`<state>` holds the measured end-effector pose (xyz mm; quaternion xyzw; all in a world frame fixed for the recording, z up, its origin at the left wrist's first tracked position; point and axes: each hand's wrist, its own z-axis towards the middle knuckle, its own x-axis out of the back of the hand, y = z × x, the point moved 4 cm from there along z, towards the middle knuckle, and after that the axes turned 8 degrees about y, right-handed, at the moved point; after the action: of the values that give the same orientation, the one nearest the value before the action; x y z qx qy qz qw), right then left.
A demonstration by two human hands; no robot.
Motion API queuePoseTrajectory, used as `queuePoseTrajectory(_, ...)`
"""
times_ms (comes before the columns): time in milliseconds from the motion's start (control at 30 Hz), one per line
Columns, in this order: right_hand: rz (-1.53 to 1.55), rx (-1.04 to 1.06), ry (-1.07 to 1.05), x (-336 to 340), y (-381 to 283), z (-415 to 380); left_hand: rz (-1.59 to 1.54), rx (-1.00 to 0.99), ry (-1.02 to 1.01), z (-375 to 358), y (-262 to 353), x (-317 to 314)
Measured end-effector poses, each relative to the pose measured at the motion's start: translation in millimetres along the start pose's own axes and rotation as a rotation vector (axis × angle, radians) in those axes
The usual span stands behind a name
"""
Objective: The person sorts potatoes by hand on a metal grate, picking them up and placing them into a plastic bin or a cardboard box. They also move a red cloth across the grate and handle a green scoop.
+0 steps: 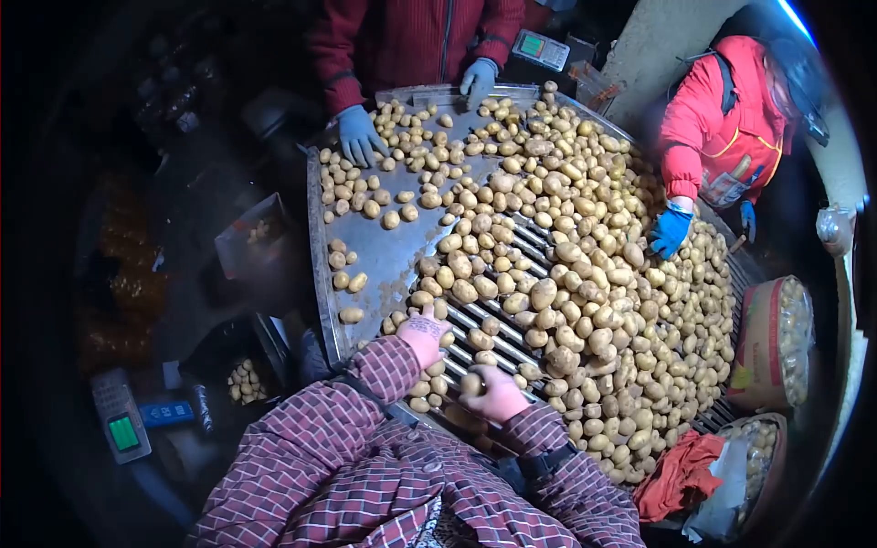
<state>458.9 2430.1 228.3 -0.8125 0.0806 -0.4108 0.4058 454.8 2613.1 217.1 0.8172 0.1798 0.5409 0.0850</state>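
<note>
Many potatoes (594,274) lie heaped over a metal sorting table (379,256) with a slatted grate (466,320). My left hand (424,336) reaches onto the near left part of the grate, its fingers among potatoes; whether it grips one is hard to tell. To its right, my right hand (496,395) is closed round a potato (472,384) above the slats. Checked sleeves cover both my forearms.
Across the table a person in dark red (406,41) has gloved hands at the potatoes. At the right, another person in a red jacket (699,119) touches the heap. Scales (121,416), a full sack (772,342) and a red cloth (679,477) surround the table.
</note>
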Motion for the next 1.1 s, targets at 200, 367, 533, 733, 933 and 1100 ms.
queuePoseTrajectory(200,-0.139,0.175,0.358,43,-18,78,0.148,-0.050,-0.047,-2,7,0)
queuePoseTrajectory(367,-0.638,0.043,-0.070,2,-39,136,-0.464,-0.089,0.381,-52,-35,1)
queuePoseTrajectory(533,-0.283,0.191,0.055,-4,-21,141,-1.879,0.277,0.212,-110,-95,8)
queuePoseTrajectory(733,0.650,0.177,-0.114,17,-21,60,-2.086,0.050,0.498,-155,-136,19)
queuePoseTrajectory(933,1.151,-0.097,-0.355,-32,-73,73,-2.487,0.115,0.645,-198,-217,-27)
queuePoseTrajectory(1100,1.103,-0.399,-0.749,-116,-160,86,-2.485,0.274,1.230,-311,-291,-53)
